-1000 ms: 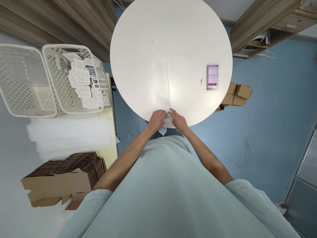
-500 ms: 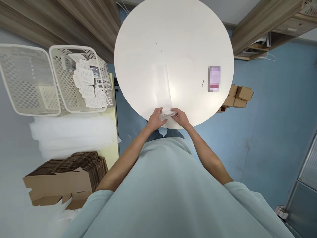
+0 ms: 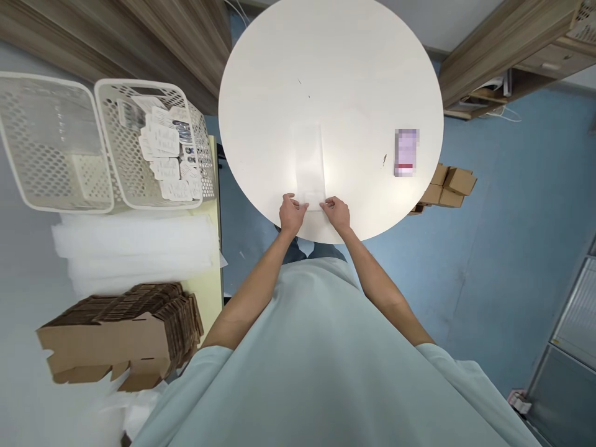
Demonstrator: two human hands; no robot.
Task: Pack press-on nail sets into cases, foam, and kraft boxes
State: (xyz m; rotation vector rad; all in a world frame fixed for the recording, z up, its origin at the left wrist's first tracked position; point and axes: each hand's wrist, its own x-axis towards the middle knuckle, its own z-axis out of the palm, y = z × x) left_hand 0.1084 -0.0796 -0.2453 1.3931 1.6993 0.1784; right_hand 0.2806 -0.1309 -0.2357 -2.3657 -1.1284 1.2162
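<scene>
A narrow strip of translucent white wrapping sheet lies lengthwise on the round white table. Its near end appears folded over, forming a small flap in front of me. My left hand is at the flap's left corner, thumb pressed on it and fingers curled. At the right corner, my right hand pinches the edge between thumb and fingers. Whether anything lies inside the fold, I cannot make out. To the right on the table rests a pixelated purple-and-pink packet, apart from both hands.
The round table has a few small dark marks. On my left stand a basket of white-carded packets, another plastic basket, stacked white sheets and flattened cardboard boxes. Small brown boxes are beyond the table's right edge.
The near end, raised and curled between my hands before, now lies flatter on the table. Both hands have moved slightly forward, to the flap's corners.
</scene>
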